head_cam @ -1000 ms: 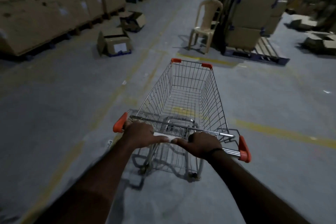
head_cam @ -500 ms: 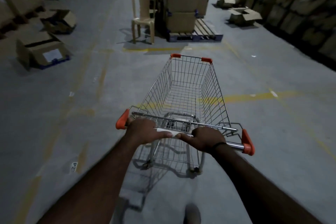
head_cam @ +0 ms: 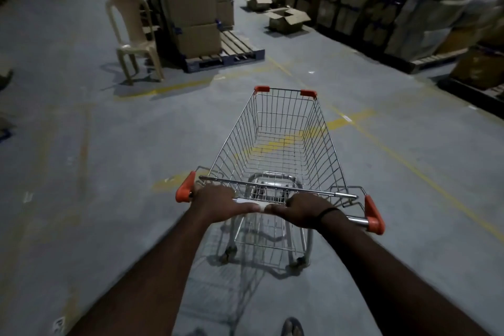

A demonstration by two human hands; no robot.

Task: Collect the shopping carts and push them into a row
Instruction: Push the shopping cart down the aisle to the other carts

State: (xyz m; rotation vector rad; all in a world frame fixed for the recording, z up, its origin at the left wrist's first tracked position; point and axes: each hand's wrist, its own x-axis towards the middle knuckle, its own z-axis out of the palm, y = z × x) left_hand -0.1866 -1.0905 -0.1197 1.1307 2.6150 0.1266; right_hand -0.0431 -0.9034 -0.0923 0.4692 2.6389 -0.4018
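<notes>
A single wire shopping cart [head_cam: 281, 142] with orange corner caps stands on the grey warehouse floor right in front of me, its basket empty. My left hand [head_cam: 218, 203] grips the left half of the cart's handle bar [head_cam: 354, 219]. My right hand [head_cam: 302, 209], with a dark band on the wrist, grips the bar just right of centre. Both thumbs meet at the white centre strip. No other cart is in view.
A beige plastic chair [head_cam: 131, 35] stands ahead left beside a pallet [head_cam: 231, 56] stacked with cardboard boxes [head_cam: 191, 5]. Open boxes [head_cam: 286, 19] lie on the floor farther back. Pallets of boxes [head_cam: 409, 8] line the right side. Yellow floor lines [head_cam: 346, 120] cross under the cart. My foot [head_cam: 292, 327] shows at the bottom.
The cart and my view have swung to the right: the chair and pallet slid from ahead-right to ahead-left, and the boxes on the left floor left the view. Both hands kept their grip.
</notes>
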